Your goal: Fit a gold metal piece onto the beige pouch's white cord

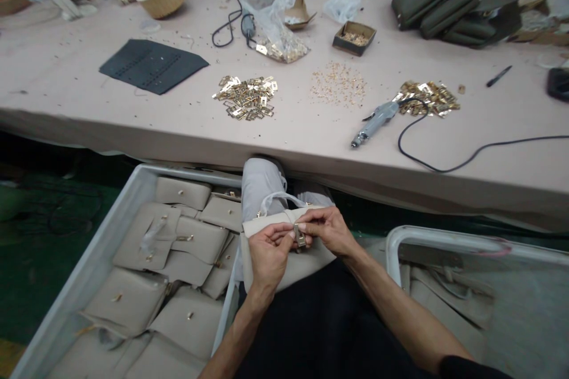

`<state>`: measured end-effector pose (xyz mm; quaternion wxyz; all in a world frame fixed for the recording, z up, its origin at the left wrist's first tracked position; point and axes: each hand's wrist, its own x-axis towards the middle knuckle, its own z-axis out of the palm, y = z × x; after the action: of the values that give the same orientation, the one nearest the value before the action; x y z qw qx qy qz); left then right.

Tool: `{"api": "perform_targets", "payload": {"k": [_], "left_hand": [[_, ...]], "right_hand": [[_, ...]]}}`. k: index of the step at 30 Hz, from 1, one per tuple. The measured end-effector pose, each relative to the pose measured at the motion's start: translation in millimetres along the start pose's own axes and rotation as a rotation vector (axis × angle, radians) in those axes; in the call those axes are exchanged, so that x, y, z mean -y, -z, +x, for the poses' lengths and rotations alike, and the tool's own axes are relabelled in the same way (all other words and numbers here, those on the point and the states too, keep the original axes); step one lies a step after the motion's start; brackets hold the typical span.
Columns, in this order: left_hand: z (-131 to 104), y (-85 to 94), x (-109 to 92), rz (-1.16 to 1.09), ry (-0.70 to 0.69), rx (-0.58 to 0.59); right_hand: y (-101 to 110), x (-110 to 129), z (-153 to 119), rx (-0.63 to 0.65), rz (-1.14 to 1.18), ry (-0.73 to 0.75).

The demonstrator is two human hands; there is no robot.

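Even, soft overhead light; sharp centre, edges bowed and blurred.

A long pale pink worktable [89, 100] fills the upper view. On it lie a dark perforated panel [153, 65], two heaps of gold metal clasps [246, 96] [429, 96], a scatter of small gold screws [338, 83], and a corded electric screwdriver [376, 121]. A small cardboard box [354, 37] holds what may be more screws. Dark green bags [448, 3] are stacked far right. Below, a grey bin [111, 231] holds beige bags [186, 243].
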<state>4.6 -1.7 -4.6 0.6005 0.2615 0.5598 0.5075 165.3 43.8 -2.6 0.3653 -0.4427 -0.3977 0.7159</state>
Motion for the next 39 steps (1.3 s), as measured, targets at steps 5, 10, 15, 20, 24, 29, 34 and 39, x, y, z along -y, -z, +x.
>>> {"api": "perform_targets", "payload": {"k": [5, 10, 15, 20, 24, 29, 34, 39], "left_hand": [[-0.6, 0.1, 2.3, -0.002, 0.018, -0.009], [-0.9, 0.7, 2.7, 0.008, -0.003, -0.007], [-1.0, -0.6, 0.4, -0.003, -0.005, -0.011], [-0.1, -1.2, 4.2, -0.002, -0.01, -0.008], [0.6, -1.1, 4.7, 0.003, 0.013, -0.061], [1.9, -2.7, -0.2, -0.022, 0.064, -0.08], [2.5, -8.1, -8.3, 0.0, 0.105, -0.073], [-10.4, -10.3, -16.2, 0.171, -0.009, 0.016]], "right_hand": [[-1.9, -2.0, -2.5, -0.046, -0.086, 0.001], [-0.8, -7.8, -3.2, -0.105, -0.23, 0.05], [0.8, -6.6, -2.4, -0.085, -0.406, 0.152], [-2.5, -0.3, -5.0, -0.109, -0.561, 0.321], [-0.3, 4.3, -14.7, -0.05, -0.635, 0.52], [6.4, 6.2, -27.6, 0.139, -0.846, 0.659], [8.3, 1.9, -23.9, 0.089, -0.949, 0.724], [4.7, 17.2, -11.4, 0.034, -0.794, 0.672]]}}
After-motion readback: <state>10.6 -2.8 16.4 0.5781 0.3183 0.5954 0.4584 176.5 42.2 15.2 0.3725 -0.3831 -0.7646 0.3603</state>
